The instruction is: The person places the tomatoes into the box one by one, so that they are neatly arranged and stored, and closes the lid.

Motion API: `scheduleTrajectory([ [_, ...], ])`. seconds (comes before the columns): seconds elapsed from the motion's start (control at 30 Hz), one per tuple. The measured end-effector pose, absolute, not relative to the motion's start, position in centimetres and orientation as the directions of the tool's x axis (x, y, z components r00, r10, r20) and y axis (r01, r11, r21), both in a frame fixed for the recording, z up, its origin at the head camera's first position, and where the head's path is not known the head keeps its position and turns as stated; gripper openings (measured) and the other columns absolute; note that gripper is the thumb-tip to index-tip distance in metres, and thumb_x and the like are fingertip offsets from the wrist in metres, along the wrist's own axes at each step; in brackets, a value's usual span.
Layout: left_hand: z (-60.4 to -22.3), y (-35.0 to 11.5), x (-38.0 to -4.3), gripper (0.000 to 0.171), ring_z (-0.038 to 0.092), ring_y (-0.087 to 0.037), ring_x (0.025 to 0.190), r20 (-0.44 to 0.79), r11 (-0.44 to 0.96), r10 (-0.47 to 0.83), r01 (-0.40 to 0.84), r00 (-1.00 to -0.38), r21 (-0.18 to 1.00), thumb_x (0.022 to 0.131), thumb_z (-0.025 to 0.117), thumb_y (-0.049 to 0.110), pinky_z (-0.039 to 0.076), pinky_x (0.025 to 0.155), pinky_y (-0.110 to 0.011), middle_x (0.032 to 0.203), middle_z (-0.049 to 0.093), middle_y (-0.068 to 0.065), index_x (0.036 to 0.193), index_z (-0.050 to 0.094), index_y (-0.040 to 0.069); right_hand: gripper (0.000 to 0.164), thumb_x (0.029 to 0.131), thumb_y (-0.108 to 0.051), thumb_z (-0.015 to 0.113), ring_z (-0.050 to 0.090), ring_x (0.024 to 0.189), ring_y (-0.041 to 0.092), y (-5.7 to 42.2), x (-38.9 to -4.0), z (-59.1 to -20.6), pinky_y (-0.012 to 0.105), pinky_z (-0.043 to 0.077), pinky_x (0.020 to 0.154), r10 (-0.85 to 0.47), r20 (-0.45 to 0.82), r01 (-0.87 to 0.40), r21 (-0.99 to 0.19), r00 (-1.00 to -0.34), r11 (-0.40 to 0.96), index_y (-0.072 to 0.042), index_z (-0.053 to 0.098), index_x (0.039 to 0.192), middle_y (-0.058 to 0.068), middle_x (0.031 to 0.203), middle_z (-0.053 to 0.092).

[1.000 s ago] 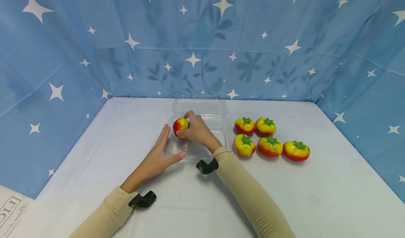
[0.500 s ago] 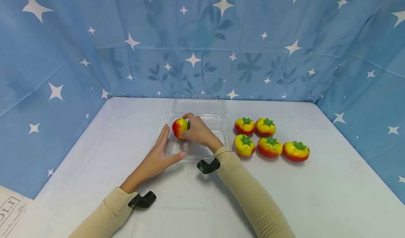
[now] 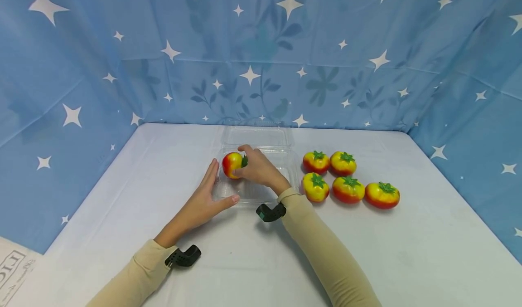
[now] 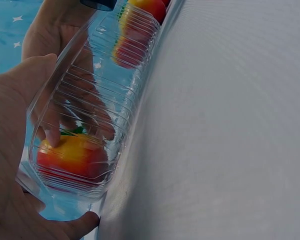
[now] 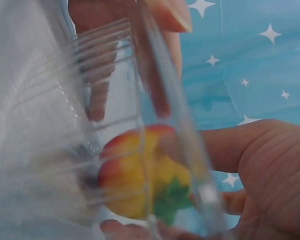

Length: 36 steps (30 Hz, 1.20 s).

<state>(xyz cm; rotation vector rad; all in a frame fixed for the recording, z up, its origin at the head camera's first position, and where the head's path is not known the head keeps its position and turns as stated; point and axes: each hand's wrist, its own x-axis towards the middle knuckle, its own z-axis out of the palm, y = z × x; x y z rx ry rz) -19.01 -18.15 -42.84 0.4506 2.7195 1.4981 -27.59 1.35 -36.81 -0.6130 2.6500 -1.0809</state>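
Your right hand (image 3: 259,168) pinches a fruit (image 3: 231,164) inside the box (image 3: 254,192); your left hand (image 3: 207,202), fingers straight, thumb spread wide, lies along the box's left side.

From where I operate, I see the right hand (image 3: 259,167) sitting slightly farther toward the person's right than a second ago, and its black wrist mount (image 3: 271,212) and tan cuff (image 3: 290,198) have slid the same way. The thumb (image 3: 240,172), which reached farther across the red-and-yellow fruit (image 3: 231,164), now covers less of it. The fruit has edged a hair leftward, and its green leafy top (image 3: 244,161), mostly hidden at first, shows more plainly beside the fingers. My head view has also shifted a little: the starred curtain (image 3: 261,39) rides higher, and the lettering (image 3: 11,267) at lower left is cropped more.
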Motion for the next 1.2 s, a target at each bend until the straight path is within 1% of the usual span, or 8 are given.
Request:
scheduleTrajectory([
  [0.13,-42.82,-18.21,-19.07,0.116,0.014,-0.035,0.162,0.132,0.515,0.25,0.247,-0.959,0.821,0.096,0.076,0.052,0.016,0.126,-0.063,0.18,-0.004,-0.009,0.172,0.002,0.006,0.071,0.097,-0.017,0.077,0.055,0.128,0.037,1.54,-27.65,-36.68,0.052,0.048,0.112,-0.46,-0.05,-0.29,-0.715,-0.886,0.636,0.0,0.045,0.158,0.024,0.149,0.054],
  [0.33,-42.78,-18.22,-19.08,0.116,0.014,-0.034,0.163,0.13,0.515,0.252,0.247,-0.959,0.821,0.096,0.076,0.052,0.016,0.126,-0.062,0.18,-0.004,-0.008,0.173,0.001,0.007,0.069,0.097,-0.017,0.076,0.056,0.127,0.036,1.56,-27.66,-36.63,0.051,0.05,0.111,-0.467,-0.047,-0.294,-0.72,-0.883,0.628,0.0,0.046,0.157,0.023,0.148,0.055],
  [0.5,-42.82,-18.25,-19.08,0.117,0.015,-0.035,0.162,0.133,0.507,0.255,0.249,-0.958,0.825,0.096,0.077,0.051,0.016,0.127,-0.062,0.18,-0.004,-0.008,0.172,0.001,0.006,0.062,0.099,-0.018,0.074,0.059,0.122,0.035,1.59,-27.73,-36.82,0.049,0.051,0.11,-0.474,-0.022,-0.318,-0.714,-0.88,0.624,-0.001,0.051,0.153,0.02,0.143,0.061],
  [0.67,-42.91,-18.27,-19.13,0.117,0.014,-0.035,0.162,0.134,0.506,0.255,0.25,-0.958,0.825,0.096,0.078,0.05,0.017,0.127,-0.061,0.18,-0.004,-0.009,0.172,0.001,0.005,0.055,0.101,-0.023,0.074,0.062,0.116,0.033,1.65,-27.79,-36.91,0.046,0.054,0.105,-0.474,-0.004,-0.335,-0.702,-0.88,0.628,-0.002,0.055,0.148,0.018,0.135,0.065],
  [0.8,-42.93,-18.24,-19.16,0.117,0.012,-0.035,0.163,0.132,0.509,0.254,0.248,-0.958,0.824,0.096,0.078,0.051,0.016,0.127,-0.061,0.18,-0.004,-0.009,0.172,0.001,0.005,0.055,0.101,-0.026,0.075,0.062,0.115,0.033,1.71,-27.85,-36.94,0.046,0.055,0.103,-0.466,-0.003,-0.333,-0.696,-0.885,0.636,-0.002,0.056,0.148,0.018,0.133,0.066],
  [0.9,-42.95,-18.23,-19.15,0.117,0.013,-0.035,0.163,0.132,0.511,0.253,0.249,-0.958,0.823,0.096,0.077,0.051,0.016,0.127,-0.062,0.18,-0.004,-0.009,0.172,0.001,0.006,0.055,0.101,-0.026,0.075,0.063,0.115,0.033,1.73,-27.86,-36.98,0.046,0.055,0.103,-0.457,-0.002,-0.327,-0.696,-0.89,0.639,-0.002,0.056,0.148,0.019,0.133,0.066],
  [1.03,-42.97,-18.21,-19.09,0.117,0.016,-0.035,0.162,0.132,0.507,0.255,0.249,-0.958,0.825,0.096,0.077,0.05,0.017,0.126,-0.063,0.18,-0.004,-0.008,0.172,0.001,0.007,0.056,0.102,-0.025,0.075,0.063,0.116,0.033,1.69,-27.82,-37.04,0.046,0.055,0.104,-0.444,-0.002,-0.316,-0.699,-0.896,0.641,-0.002,0.056,0.149,0.019,0.134,0.066],
  [1.2,-43.01,-18.15,-19.03,0.116,0.014,-0.036,0.162,0.127,0.508,0.259,0.247,-0.957,0.825,0.096,0.077,0.05,0.017,0.126,-0.062,0.18,-0.004,-0.009,0.172,0.001,0.006,0.059,0.102,-0.027,0.075,0.063,0.118,0.033,1.72,-27.72,-37.04,0.046,0.054,0.106,-0.444,-0.017,-0.307,-0.697,-0.896,0.647,-0.001,0.054,0.15,0.019,0.136,0.066],
])
